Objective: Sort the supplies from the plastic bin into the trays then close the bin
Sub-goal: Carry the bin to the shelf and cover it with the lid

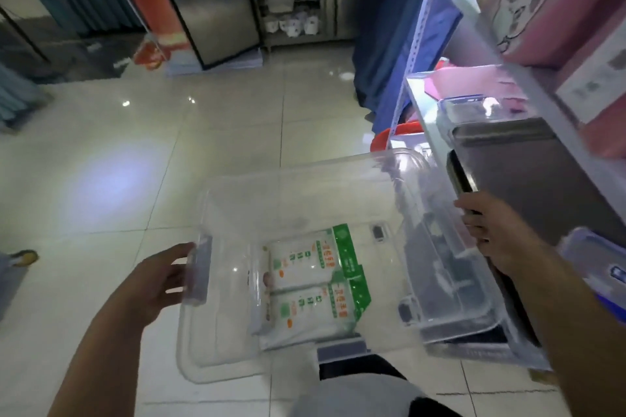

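Note:
A clear plastic bin (305,176) hangs tilted above the tiled floor, without a lid. My left hand (159,281) grips its left side at a grey latch (200,269). At the right rim, beside the shelf, my right hand (491,230) holds the bin. Two white packets with green and orange print (305,291) lie side by side on the bin's bottom. On the shelf at the right stand grey metal trays (528,176), and the bin's right end partly overlaps them.
A white metal shelf (426,118) on the right carries pink boxes (559,10) and a clear box with a blue lid (474,105). Another blue-lidded box (603,267) sits by my right forearm. A red-rimmed tub (382,139) stands below the shelf. My knee (355,393) is under the bin.

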### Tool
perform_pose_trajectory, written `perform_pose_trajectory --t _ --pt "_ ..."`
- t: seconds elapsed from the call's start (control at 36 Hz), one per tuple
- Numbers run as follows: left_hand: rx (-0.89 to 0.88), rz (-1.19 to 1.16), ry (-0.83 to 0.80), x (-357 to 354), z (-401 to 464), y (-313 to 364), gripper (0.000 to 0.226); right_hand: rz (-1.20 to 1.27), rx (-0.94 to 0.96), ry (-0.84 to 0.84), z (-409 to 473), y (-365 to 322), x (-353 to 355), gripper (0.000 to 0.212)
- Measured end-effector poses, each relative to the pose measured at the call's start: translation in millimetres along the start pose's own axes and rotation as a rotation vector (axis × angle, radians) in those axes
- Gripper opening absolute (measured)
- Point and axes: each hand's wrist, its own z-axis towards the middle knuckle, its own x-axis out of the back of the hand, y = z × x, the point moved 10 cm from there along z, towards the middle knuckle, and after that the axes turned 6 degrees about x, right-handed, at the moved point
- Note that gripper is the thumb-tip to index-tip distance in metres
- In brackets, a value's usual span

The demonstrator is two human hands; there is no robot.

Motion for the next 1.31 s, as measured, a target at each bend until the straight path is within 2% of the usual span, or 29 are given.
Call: perform_pose_trajectory --t 0.11,0.22,0.33,0.39,0.44,0.53,0.67,0.72,0.81,0.92,1.0,1.08,1.22,1.31 --pt "0.025 0.119 -0.030 -27.5 52.4 80.9 0.022 0.070 -0.091 0.097 63.6 -11.9 -5.5 0.020" --pt "-0.004 0.196 -0.055 -55.0 100.4 161.3 0.022 0.160 -0.100 0.179 113.5 -32.9 -15.6 0.014" --pt "-0.028 0.246 -0.081 -77.2 146.1 225.7 0.024 0.149 -0.143 0.218 157.0 -49.4 -25.5 0.049" --pt "-0.025 0.266 -0.092 -89.5 171.0 252.0 0.023 0.150 -0.153 0.243 173.0 -57.6 -31.9 0.052" --pt "-0.022 0.298 -0.104 -103.9 198.7 277.9 0.021 0.163 -0.138 0.289 190.2 -61.7 -35.6 0.046" --pt "-0.025 0.372 -0.135 -134.7 240.4 318.1 0.018 0.206 -0.129 0.368 211.0 -59.9 -36.7 0.052" --pt "-0.039 0.560 -0.236 -214.1 316.4 383.9 0.012 0.288 -0.247 0.559 226.1 -28.9 -35.0 0.023" --pt "-0.038 0.655 -0.286 -255.5 350.8 403.9 0.012 0.327 -0.311 0.645 229.8 -10.3 -38.7 0.019" --pt "-0.027 0.808 -0.387 -321.9 404.1 422.3 0.013 0.361 -0.452 0.777 235.1 19.1 -51.7 0.030" --pt "-0.060 0.981 -0.511 -411.5 474.8 436.2 0.011 0.464 -0.582 1.009 233.8 47.2 -86.2 0.019" --pt "-0.081 1.086 -0.575 -460.0 521.1 433.8 0.015 0.540 -0.719 1.103 234.1 65.7 -133.8 0.019" --pt "-0.154 1.174 -0.640 -501.7 553.4 431.6 0.012 0.516 -0.848 1.208 241.1 86.6 -176.5 0.016" --pt "-0.281 1.398 -0.705 -567.4 611.8 404.0 0.022 0.565 -0.926 1.278 281.1 141.4 -224.0 0.010" --pt "-0.293 1.530 -0.728 -603.8 651.7 370.6 0.031 0.550 -0.953 1.312 310.6 181.2 -227.2 0.007"
